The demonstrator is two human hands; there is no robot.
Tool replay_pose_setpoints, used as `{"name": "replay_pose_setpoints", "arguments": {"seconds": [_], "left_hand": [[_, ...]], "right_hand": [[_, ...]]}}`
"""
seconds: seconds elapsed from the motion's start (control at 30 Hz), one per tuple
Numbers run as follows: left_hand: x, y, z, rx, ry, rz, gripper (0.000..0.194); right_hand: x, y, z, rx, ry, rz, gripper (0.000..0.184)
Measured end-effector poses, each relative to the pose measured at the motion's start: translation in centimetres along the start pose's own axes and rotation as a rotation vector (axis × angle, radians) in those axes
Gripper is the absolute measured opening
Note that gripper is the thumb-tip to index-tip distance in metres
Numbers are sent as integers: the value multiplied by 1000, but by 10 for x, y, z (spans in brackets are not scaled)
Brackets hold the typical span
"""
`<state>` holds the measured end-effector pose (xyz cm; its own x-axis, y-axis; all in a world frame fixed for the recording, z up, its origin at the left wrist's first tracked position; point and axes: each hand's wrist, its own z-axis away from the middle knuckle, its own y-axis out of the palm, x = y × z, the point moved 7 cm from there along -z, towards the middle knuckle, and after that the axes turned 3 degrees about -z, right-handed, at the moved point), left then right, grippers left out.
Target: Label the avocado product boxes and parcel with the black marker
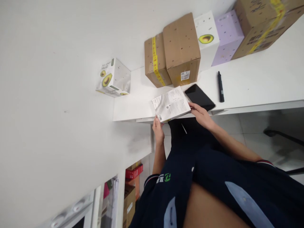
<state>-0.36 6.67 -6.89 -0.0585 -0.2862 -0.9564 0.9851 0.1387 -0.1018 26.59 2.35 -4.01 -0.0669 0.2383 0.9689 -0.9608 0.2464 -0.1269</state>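
Observation:
Between my two hands is a white printed box (171, 104), tilted over the front edge of the white desk, its upper face covered in small text and a barcode. My left hand (158, 129) grips its lower left corner, thumb at the edge. At the box's right end, my right hand (200, 114) has its fingers closed on the side; some of the fingers are hidden beneath. Just behind that hand lies a dark tablet or phone (200, 97) in a clear case, partly covered by the hand and the box.
Cardboard boxes (181, 50) line the back of the desk (256, 82), beside a white avocado-printed box (206, 28) and a lilac box (228, 39). Another avocado box (114, 77) stands at the left corner. A black marker (220, 87) lies to the right. Shelves (121, 196) hold boxes below left.

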Motion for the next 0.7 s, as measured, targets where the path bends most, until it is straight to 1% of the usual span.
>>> {"name": "replay_pose_setpoints", "arguments": {"seconds": [0.13,0.23,0.33,0.43,0.5,0.6,0.7], "left_hand": [[-2,5,-2,8,-112,73,62],[-7,8,-2,51,-140,122,63],[-12,11,-2,111,-139,171,61],[-17,12,0,139,-92,182,57],[-20,11,4,155,-39,167,56],[-25,5,11,168,65,124,61],[-30,0,14,168,169,91,68]], "right_hand": [[2,-3,1,-49,40,-82,46],[0,-1,2,-54,42,-86,45],[1,0,2,-62,31,-51,50],[8,0,4,-86,-23,-5,53],[12,0,6,-101,-33,3,54],[16,0,9,-107,-31,-39,52],[24,-1,9,-125,-103,-123,48]]}}
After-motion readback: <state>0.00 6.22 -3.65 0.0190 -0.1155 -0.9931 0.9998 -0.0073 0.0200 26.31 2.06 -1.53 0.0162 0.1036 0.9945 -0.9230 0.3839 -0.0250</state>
